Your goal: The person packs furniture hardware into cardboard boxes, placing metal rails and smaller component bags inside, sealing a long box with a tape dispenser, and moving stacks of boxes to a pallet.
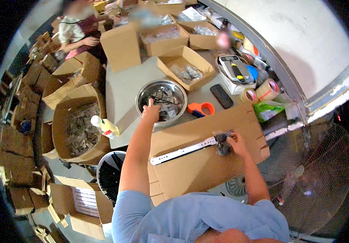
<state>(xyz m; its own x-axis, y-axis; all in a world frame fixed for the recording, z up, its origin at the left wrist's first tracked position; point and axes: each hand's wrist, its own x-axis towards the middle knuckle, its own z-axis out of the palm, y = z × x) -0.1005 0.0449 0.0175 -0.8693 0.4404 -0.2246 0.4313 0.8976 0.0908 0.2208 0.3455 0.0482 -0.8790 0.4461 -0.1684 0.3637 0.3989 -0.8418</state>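
My left hand (151, 111) reaches over the near left rim of a round metal bowl (183, 94). Its index finger and thumb are apart, touching the small clear packets and black strips (167, 99) inside. At the right, my right hand (238, 143) pinches a clear plastic bag with something dark in it (223, 145); its exact contents cannot be made out. That bag lies at the right end of a long white metal rail with holes (182, 150), which looks like a drawer slide. Both rest on a flat cardboard box (198, 174) in front of me.
Beyond the bowl stands an open carton of packets (204, 79). Right of it are an orange tape roll (200, 109), a black phone-like object (221, 96), a scale (236, 69) and tan tape rolls (266, 90). A bottle (105, 126), full carton (61, 121), fan (312, 174) and seated person (79, 32) surround the table.
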